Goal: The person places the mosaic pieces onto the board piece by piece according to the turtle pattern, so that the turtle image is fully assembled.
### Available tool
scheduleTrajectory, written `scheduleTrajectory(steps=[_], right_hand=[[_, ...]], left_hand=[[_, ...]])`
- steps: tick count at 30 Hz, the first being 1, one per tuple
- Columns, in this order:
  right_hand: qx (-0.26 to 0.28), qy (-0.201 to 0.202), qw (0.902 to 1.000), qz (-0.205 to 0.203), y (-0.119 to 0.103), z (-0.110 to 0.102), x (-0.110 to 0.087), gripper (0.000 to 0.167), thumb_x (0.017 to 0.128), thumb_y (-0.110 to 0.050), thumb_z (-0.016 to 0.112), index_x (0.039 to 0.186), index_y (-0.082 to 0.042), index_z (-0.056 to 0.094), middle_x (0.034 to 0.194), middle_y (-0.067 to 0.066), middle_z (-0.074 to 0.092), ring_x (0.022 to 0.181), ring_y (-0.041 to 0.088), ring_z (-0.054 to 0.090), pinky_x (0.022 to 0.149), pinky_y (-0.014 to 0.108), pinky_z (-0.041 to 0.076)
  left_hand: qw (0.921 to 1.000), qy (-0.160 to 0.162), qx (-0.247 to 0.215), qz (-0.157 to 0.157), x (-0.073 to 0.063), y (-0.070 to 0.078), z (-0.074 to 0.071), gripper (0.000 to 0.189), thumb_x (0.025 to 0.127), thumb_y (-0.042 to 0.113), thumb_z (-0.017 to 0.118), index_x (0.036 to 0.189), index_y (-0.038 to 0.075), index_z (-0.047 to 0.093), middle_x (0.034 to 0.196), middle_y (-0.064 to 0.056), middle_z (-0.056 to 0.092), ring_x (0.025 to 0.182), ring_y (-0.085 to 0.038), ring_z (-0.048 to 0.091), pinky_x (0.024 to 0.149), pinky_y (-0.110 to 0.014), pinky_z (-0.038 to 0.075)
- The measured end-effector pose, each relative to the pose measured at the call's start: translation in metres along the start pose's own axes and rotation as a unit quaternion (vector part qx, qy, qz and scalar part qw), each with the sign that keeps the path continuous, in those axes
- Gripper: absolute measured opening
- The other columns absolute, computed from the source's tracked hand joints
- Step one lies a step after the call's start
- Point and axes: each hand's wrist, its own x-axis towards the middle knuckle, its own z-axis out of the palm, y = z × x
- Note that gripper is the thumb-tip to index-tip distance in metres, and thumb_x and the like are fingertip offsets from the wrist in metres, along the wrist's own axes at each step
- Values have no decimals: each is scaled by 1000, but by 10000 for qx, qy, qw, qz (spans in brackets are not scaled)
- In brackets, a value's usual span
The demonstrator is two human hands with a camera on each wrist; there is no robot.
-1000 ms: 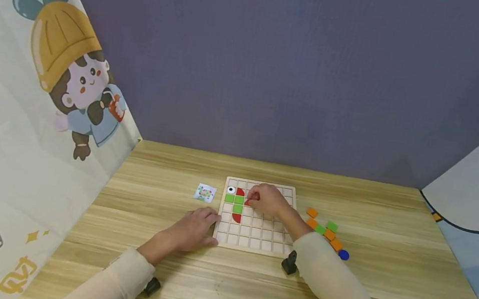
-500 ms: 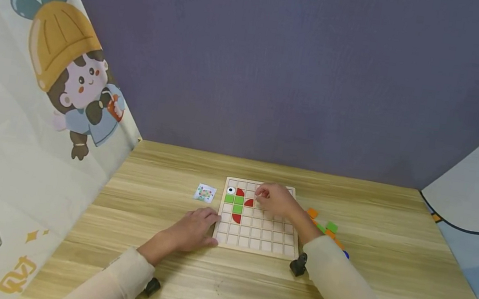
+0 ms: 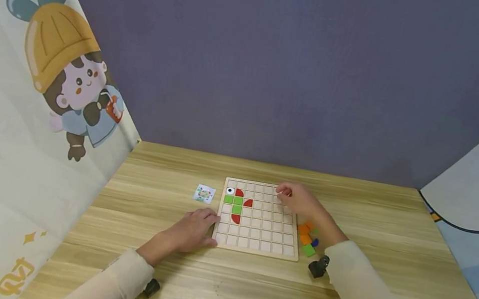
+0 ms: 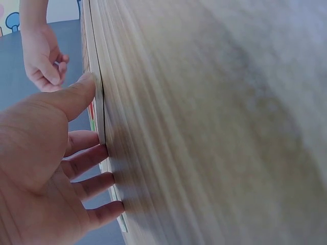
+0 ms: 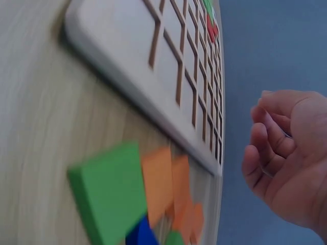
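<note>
One spread left hand (image 3: 192,229) is touching the board (image 3: 251,232) at left, an empty, half-curled right hand (image 3: 298,200) hovering far right.

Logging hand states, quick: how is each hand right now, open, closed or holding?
Left hand: open, touching the grid board.
Right hand: open, loosely curled, nothing visible in it.

board (image 3: 256,233): pale, gridded | laid tiles (image 3: 237,210): green, red, white black-dotted | loose tiles (image 3: 306,239): orange, green, blue | tabletop (image 3: 225,294): wood-grained
</note>
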Motion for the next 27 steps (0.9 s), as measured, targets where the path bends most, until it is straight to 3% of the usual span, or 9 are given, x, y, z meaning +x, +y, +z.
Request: scheduleTrajectory(steps=[12,18,27], right_hand=[[-89,-54,9998,173,24,-24,-32,26,103,-19,59,124,-6,67,114,11,68,104,26,61,89,44,54],[-542,-304,9981,-16,44,-34,-32,26,100,-11,60,123,-3,70,111,11,71,102,26,64,88,43,55],[-788,-471,9957,148,68,-48,-27,28,95,-7,63,122,-5,71,107,10,70,92,21,59,83,39,53]], left_hand=[[10000,24,-3,20,-1,1,-1,67,93,43,73,142,1,54,146,-17,53,137,-38,50,111,-57,44],[10000,50,34,-35,5,1,0,68,93,44,72,143,1,54,146,-17,53,137,-37,50,111,-57,44],[9998,87,-15,-159,13,1,0,67,93,43,73,143,1,54,146,-18,53,137,-38,50,111,-58,44]])
